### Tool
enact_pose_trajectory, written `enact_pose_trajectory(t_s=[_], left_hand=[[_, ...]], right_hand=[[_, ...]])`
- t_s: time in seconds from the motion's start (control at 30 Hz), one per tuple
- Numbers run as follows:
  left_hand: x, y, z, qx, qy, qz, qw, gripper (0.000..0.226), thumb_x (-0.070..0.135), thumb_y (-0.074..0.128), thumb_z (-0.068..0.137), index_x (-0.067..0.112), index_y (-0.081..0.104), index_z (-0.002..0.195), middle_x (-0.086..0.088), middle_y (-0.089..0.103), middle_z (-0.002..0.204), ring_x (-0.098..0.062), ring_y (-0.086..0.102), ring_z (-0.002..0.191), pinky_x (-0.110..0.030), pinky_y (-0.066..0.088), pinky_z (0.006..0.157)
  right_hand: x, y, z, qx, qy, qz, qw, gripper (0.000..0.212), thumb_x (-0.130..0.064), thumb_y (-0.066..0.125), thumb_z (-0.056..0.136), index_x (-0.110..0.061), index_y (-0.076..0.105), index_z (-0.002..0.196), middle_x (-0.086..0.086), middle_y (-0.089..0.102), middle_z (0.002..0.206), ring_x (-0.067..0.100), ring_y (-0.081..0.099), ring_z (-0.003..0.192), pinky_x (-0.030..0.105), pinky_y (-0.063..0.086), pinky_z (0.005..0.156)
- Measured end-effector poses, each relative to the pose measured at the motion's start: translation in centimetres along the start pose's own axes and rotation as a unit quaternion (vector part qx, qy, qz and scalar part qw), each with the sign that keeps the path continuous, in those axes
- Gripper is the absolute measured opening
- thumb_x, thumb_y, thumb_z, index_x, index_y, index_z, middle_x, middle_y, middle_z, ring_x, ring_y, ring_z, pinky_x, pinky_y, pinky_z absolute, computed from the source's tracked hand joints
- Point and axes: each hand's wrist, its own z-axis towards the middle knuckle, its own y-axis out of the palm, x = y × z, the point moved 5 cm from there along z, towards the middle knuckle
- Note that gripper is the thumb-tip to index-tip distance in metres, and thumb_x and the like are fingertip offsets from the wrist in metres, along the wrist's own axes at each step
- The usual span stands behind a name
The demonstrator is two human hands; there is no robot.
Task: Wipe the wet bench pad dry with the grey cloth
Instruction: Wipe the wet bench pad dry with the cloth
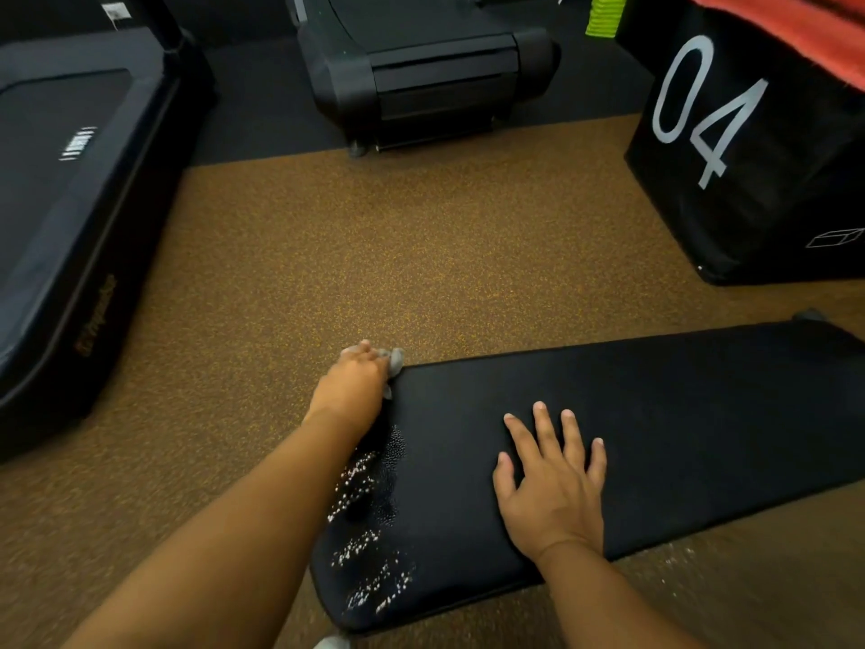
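The black bench pad [655,414] lies across the lower right of the view. Water droplets [370,545] glisten on its near left end. At the pad's far left corner, my left hand [351,386] is closed around the bunched grey cloth [395,360], only a small part of which shows past my fingers. My right hand [552,480] rests flat on the middle of the pad with its fingers spread and nothing in it.
Brown speckled floor [421,255] surrounds the bench. A black box marked 04 [749,147] stands at the far right with an orange towel [805,30] on top. A treadmill [421,72] sits at the back, another black machine [70,203] on the left.
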Motion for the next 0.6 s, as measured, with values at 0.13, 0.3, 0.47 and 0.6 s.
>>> enact_pose_trajectory(t_s=[0.13,0.3,0.47,0.6], left_hand=[[2.9,0.0,-1.2,0.040,-0.005,-0.082,0.996,0.037,0.000,0.047,0.089,0.012,0.057,0.122,-0.010,0.054,0.132,-0.024,0.047,0.122,-0.030,0.038,0.098],[2.8,0.7,-2.3,0.017,0.113,-0.080,0.990,0.052,-0.001,0.046,0.090,0.015,0.044,0.140,-0.001,0.036,0.150,-0.013,0.024,0.142,-0.016,0.011,0.111],[-1.7,-0.2,-0.7,0.040,-0.034,-0.064,0.997,0.058,0.001,0.046,0.088,0.030,0.043,0.139,-0.001,0.045,0.145,-0.019,0.042,0.132,-0.030,0.038,0.104],[2.5,0.7,-2.6,0.035,0.059,-0.119,0.990,0.050,-0.001,0.042,0.081,0.029,0.061,0.115,-0.005,0.054,0.129,-0.022,0.057,0.110,-0.023,0.041,0.097]], right_hand=[[0.0,-0.1,0.0,-0.005,0.002,-0.002,1.000,0.056,-0.053,0.020,0.088,-0.041,0.034,0.141,-0.006,0.024,0.155,0.025,0.008,0.145,0.055,0.006,0.114],[0.0,-0.2,0.0,-0.003,0.004,0.001,1.000,0.056,-0.053,0.020,0.087,-0.041,0.034,0.140,-0.006,0.024,0.155,0.024,0.007,0.145,0.055,0.006,0.114],[0.0,-0.1,0.0,-0.002,0.003,-0.003,1.000,0.055,-0.052,0.021,0.088,-0.040,0.036,0.140,-0.006,0.026,0.155,0.025,0.010,0.145,0.055,0.007,0.114],[-0.1,0.0,0.0,-0.004,0.006,-0.007,1.000,0.055,-0.053,0.021,0.087,-0.041,0.035,0.140,-0.006,0.026,0.155,0.024,0.009,0.145,0.055,0.006,0.114]])
